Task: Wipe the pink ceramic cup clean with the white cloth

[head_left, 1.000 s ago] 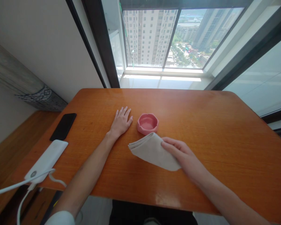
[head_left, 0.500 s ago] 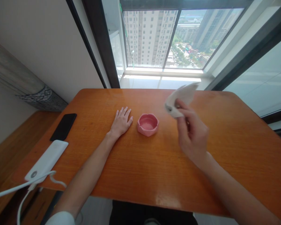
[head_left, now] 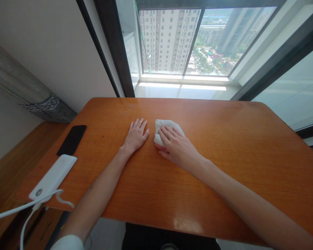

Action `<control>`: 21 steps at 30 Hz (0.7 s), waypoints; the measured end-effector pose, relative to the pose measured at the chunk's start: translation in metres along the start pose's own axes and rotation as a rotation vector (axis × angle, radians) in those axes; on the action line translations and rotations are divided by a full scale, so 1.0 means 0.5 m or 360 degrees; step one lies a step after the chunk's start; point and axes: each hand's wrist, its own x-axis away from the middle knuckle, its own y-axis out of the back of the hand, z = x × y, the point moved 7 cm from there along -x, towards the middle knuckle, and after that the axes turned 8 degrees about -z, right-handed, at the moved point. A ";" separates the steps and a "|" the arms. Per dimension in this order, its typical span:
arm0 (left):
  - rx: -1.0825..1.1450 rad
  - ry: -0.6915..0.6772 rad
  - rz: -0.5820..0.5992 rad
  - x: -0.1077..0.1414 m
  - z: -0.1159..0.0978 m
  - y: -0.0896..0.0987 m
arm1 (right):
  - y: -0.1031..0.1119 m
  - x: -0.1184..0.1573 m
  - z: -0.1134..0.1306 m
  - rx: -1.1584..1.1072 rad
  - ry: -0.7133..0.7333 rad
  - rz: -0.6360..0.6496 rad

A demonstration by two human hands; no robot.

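Observation:
My left hand lies palm down on the brown wooden table, fingers spread, just left of a pink ashtray. Over the ashtray's top lies a white cloth, which hides most of it; only a strip of its pink near side shows. My right hand is on the cloth from the right, pressing it down into the ashtray with its fingers. The thumb rests low, by the ashtray's near side.
A black phone lies at the table's left side. Nearer to me is a white power bank with a white cable running off the edge. Beyond the table's far edge is a window. A curtain hangs at the left.
My right hand has come down and left with the cloth, from the air right of the ashtray onto the ashtray. My left hand has stayed in place on the table.

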 end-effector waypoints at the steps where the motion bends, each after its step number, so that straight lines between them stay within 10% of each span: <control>1: -0.0007 0.0003 0.0005 0.000 0.000 0.000 | -0.005 -0.004 -0.002 -0.0003 -0.0017 0.0009; 13: 0.0059 -0.0038 -0.0010 -0.002 -0.020 0.021 | -0.014 0.016 -0.044 -0.0416 -0.0326 -0.0045; 21: 0.0181 -0.0556 -0.0251 0.034 -0.130 0.090 | 0.009 0.041 -0.130 -0.2144 -0.1367 -0.0224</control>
